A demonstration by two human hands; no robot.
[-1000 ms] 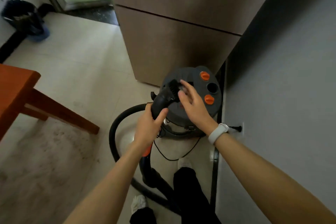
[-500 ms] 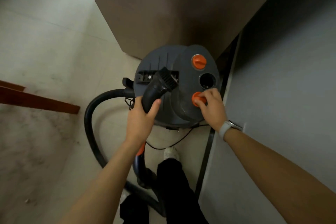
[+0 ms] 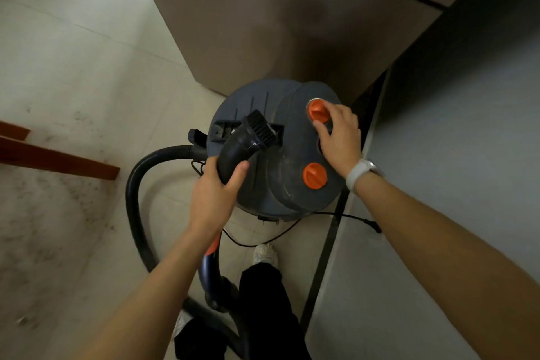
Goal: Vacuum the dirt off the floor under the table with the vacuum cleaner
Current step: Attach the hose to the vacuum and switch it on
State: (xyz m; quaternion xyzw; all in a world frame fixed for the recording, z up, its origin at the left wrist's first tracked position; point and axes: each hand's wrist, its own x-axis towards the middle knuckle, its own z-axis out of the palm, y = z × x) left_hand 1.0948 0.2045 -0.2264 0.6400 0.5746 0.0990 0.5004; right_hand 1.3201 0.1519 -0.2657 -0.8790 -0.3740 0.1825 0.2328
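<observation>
Left hand grips the brush nozzle over the vacuum cleaner, keeping it ready. Right hand pinches the far orange knob, probably the switch. Dirt lies at nine o'clock, by the table leg.

There is one vacuum cleaner, dark grey and round. On its top are two orange knobs, one farther and one nearer. One black hose curves out from its side, and one brush nozzle sits at the end of the pipe. One thin black cable lies on the floor. Two hands are visible, the left hand and the right hand. One white watch is on a wrist. One white shoe shows below. Two brown wooden table bars are at the left.
</observation>
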